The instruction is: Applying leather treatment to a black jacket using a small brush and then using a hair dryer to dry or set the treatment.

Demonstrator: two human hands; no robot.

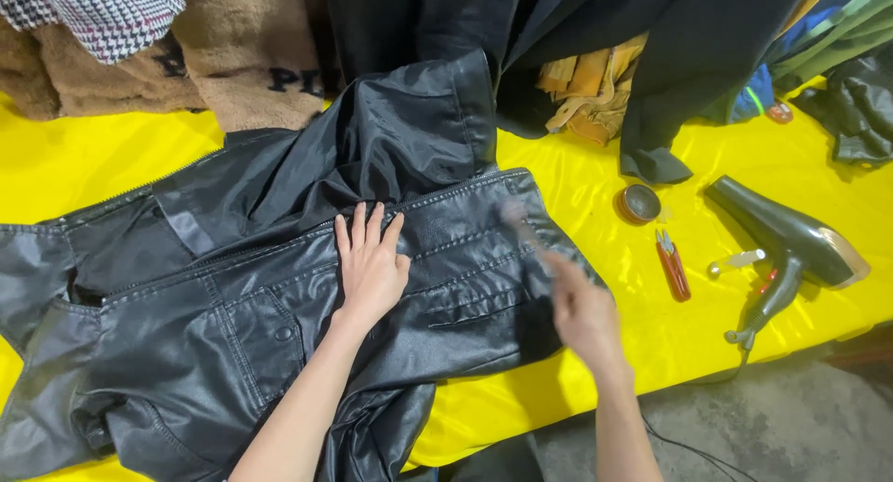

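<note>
two bare forearms reach up from the bottom edge of the frame. left hand [370, 270] lies flat, fingers spread and holding nothing, pressing on the black faux-leather jacket [233, 333] near its middle seam. right hand [579, 307] is blurred at the jacket's right edge, with something thin and blurred at its fingertips; i cannot tell what it holds or how closed its grip is. the jacket lies spread across the left and centre of the yellow counter [595, 194], its shiny lining bunched up toward the upper centre, so the work seems to be in progress on the right-hand panel, with the rest untouched as far as can be seen. right of the jacket lie a small round tin [640, 204], red thread snips [673, 264] and a dark hair dryer [791, 249]. heaped clothes [595, 82] crowd the counter's top edge, touching the jacket's lining.
</note>
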